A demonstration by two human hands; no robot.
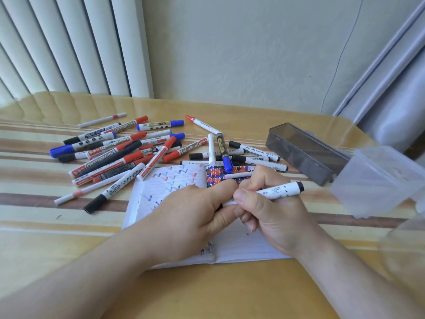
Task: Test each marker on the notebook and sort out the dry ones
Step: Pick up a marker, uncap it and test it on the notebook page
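Observation:
An open lined notebook (147,192) lies on the table, its pages covered in red, blue and black test scribbles. Both my hands meet above it. My right hand (273,217) grips a white marker with a black end (279,189), which points to the right. My left hand (190,217) pinches that marker's other end, which is hidden under the fingers. A big pile of red, blue and black markers (124,153) lies left of and behind the notebook. A smaller group of markers (250,155) lies behind the notebook to the right.
A dark translucent box (305,153) stands at the back right. Nearer, at the right edge, is a clear plastic box (379,183). A radiator and a wall close the table's far side. The table (230,293) has a glossy cover.

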